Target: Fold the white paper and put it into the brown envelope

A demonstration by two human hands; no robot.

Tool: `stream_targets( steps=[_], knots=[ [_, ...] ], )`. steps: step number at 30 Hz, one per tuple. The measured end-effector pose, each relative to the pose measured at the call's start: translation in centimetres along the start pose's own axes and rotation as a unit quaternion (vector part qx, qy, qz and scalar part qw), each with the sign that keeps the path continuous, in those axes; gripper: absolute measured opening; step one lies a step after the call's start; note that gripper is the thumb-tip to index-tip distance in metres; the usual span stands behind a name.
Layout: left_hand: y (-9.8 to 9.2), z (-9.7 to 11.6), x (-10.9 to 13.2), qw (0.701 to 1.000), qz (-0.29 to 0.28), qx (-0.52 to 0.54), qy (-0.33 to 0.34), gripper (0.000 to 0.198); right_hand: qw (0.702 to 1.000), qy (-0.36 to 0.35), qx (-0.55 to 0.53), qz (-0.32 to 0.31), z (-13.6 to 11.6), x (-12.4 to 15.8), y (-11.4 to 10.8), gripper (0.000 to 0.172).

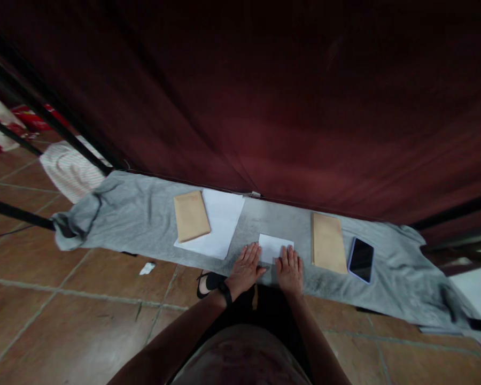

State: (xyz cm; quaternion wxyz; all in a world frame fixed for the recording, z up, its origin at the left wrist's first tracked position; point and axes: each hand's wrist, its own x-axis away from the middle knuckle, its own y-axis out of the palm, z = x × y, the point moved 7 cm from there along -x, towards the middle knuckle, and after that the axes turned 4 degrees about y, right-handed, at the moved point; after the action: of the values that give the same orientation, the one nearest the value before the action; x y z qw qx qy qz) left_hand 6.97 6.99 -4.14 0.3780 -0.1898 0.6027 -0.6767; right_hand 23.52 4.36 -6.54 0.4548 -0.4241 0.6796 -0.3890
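Note:
A small folded white paper [274, 246] lies on a grey cloth [144, 214] spread over a low surface. My left hand [246, 267] lies flat with fingers stretched out at the paper's left edge. My right hand [289, 269] lies flat on the paper's lower right corner, fingers together and extended. Neither hand grips anything. To the left, a brown envelope [191, 215] rests on top of a white sheet [220, 224]. To the right lie a second brown envelope [327, 242] and a dark phone [361, 260].
A dark red curtain [304, 107] hangs right behind the cloth. The floor is brown tile [64, 310], with a small white scrap [147, 268] on it. A black sandal [210, 282] shows near my left wrist. Black metal bars [44, 107] and striped fabric [70, 171] stand at the left.

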Motion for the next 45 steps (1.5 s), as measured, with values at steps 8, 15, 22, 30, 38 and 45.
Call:
stream_targets(
  steps=[8, 15, 22, 30, 38, 45],
  knots=[
    [0.3, 1.7, 0.2, 0.992, -0.045, 0.046, 0.113, 0.065, 0.972, -0.158, -0.117, -0.129, -4.3, -1.8, 0.2, 0.053],
    [1.4, 1.7, 0.7, 0.989, -0.028, 0.048, 0.134, 0.063, 0.964, -0.183, -0.096, -0.168, -4.9, -2.9, 1.7, 0.052],
    [1.3, 1.7, 0.6, 0.991, -0.040, 0.040, 0.122, 0.054, 0.970, -0.180, -0.049, -0.153, -5.1, -5.0, 2.5, 0.051],
    [0.8, 1.8, 0.6, 0.990, -0.023, 0.032, 0.133, 0.057, 0.977, -0.177, -0.040, -0.111, -5.5, -5.0, 1.6, 0.052],
    [1.4, 1.7, 0.5, 0.990, -0.040, -0.012, 0.137, 0.059, 0.988, -0.146, 0.008, -0.049, -2.9, 0.0, 0.4, 0.053],
    [1.2, 1.5, 0.4, 0.991, -0.042, -0.011, 0.130, 0.061, 0.992, -0.108, 0.056, -0.013, -0.3, 0.8, -1.4, 0.056]
  ],
)
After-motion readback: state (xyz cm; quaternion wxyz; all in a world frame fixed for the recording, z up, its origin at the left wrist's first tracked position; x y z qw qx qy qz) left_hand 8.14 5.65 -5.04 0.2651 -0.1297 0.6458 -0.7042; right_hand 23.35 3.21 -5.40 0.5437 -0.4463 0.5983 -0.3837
